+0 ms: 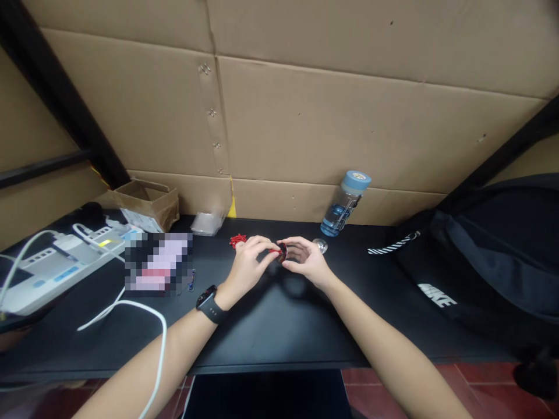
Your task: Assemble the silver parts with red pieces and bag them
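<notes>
Above the middle of the black table, my left hand (251, 259), with a watch on its wrist, pinches a small red piece (275, 251) between thumb and fingertips. My right hand (311, 263) curves its thumb and fingers around the edge of a small round dark-red object (283, 252), whose kind I cannot make out. The red piece meets this round object, partly hidden by my fingers. Behind my left hand lies a little heap of red pieces (238, 239). A clear, shiny round cover or dish (321, 245) rests just beyond my right hand.
Left are a white power strip (70, 262), a white cable (144, 307), a pixelated phone-like item (159, 262) and an open cardboard box (151, 203). Clear plastic packets (208, 223) and a water bottle (346, 203) stand near the cardboard wall. A black backpack (489, 262) fills the right.
</notes>
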The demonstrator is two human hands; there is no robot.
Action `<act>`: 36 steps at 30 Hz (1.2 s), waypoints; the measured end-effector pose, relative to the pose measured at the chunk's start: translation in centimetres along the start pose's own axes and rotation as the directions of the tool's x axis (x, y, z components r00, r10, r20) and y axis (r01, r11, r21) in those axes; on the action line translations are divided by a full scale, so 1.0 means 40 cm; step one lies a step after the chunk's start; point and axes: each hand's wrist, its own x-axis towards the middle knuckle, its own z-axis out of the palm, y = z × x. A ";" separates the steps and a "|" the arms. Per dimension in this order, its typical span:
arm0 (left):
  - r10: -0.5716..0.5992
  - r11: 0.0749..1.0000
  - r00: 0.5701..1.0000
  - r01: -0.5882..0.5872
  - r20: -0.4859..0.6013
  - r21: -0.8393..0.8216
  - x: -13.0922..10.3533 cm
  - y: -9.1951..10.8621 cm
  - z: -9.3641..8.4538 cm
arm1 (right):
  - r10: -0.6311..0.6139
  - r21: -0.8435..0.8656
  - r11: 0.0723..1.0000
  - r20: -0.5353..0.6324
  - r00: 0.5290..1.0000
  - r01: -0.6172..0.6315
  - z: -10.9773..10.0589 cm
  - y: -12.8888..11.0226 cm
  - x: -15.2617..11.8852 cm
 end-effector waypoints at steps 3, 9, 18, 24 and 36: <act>-0.013 1.000 1.000 0.013 -0.010 0.027 -0.004 0.004 0.005 | 0.005 -0.016 1.000 -0.004 1.000 -0.005 0.004 -0.001 -0.001; -0.031 0.997 0.999 0.033 -0.031 0.070 -0.010 0.004 0.017 | -0.006 -0.007 1.000 -0.003 1.000 0.006 0.008 -0.004 -0.002; -0.036 0.993 0.998 0.042 -0.060 0.108 -0.011 0.009 0.017 | 0.017 -0.011 1.000 -0.018 1.000 -0.017 0.008 0.001 -0.004; -0.098 0.995 0.993 0.098 -0.067 -0.010 -0.010 -0.003 0.027 | -0.006 -0.040 0.999 -0.015 1.000 0.005 0.014 0.001 -0.005; -0.211 0.944 0.978 0.204 0.002 -0.259 -0.011 -0.050 0.059 | -0.199 -0.288 0.943 -0.074 0.977 0.170 0.016 0.001 -0.002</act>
